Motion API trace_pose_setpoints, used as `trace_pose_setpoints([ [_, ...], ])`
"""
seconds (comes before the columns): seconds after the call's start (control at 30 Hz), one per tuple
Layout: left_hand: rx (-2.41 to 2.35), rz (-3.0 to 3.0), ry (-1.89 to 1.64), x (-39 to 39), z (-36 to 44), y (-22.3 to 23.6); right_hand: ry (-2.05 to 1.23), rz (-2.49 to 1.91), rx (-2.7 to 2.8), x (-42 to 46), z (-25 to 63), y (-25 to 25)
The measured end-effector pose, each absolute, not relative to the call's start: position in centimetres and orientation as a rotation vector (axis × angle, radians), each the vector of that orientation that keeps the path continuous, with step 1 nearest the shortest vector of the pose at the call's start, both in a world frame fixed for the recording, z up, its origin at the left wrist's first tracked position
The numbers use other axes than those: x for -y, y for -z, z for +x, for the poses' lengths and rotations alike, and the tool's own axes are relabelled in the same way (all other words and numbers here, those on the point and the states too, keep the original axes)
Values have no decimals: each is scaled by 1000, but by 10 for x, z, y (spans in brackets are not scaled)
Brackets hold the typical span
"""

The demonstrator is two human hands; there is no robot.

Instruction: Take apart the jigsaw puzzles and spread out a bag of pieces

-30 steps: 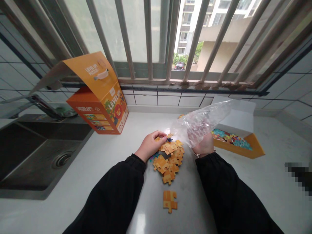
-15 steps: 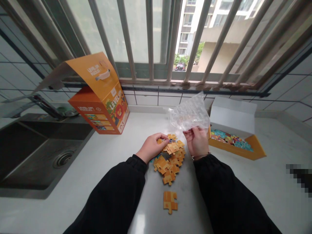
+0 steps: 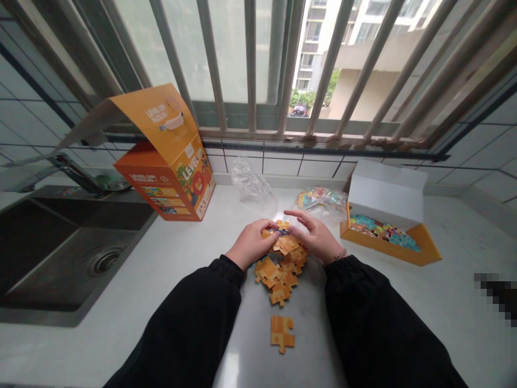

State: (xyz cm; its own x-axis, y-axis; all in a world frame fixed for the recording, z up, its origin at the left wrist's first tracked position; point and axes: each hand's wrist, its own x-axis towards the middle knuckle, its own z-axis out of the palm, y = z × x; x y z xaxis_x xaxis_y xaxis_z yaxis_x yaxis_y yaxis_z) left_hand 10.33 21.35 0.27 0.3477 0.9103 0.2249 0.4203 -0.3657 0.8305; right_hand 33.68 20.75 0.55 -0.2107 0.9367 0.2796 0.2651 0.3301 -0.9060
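A heap of orange-backed jigsaw puzzle pieces [image 3: 288, 264] lies on the white counter between my hands. My left hand [image 3: 252, 242] is at the heap's upper left, its thumb and fingers curled round some pieces. On the other side, my right hand [image 3: 317, 237] has its fingers stretched out and apart, with the thumb by the top of the heap. One loose puzzle piece [image 3: 281, 333] lies nearer to me. Behind the hands, a crumpled clear plastic bag [image 3: 252, 186] stands on the counter near the tiled wall.
An orange puzzle box [image 3: 167, 183] with a raised lid stands at the left, beside the sink [image 3: 52, 258]. At the right, an open yellow box [image 3: 388, 242] holds colourful pieces. A clear bag of puzzle pieces [image 3: 321, 199] lies next to it. Window bars [image 3: 250, 64] rise behind.
My right hand has let go of the clear plastic bag, which is now farther left and back. That hand has come left to the heap. My left hand has stayed put.
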Motion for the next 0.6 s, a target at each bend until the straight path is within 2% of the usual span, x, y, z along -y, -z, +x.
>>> trace_pose_setpoints([
  [0.13,-1193,1955,-944,-216,92,-5,-924,-1105,2071,-210,340,4],
  [0.23,-1172,1957,-966,-217,81,-10,-799,-1098,2175,-212,336,16],
  [0.4,-1059,2084,-828,-214,74,-14,-684,-1119,2053,-209,330,13],
  [0.6,-1141,2211,-775,-212,80,-14,-726,-1171,1826,-202,327,-2],
])
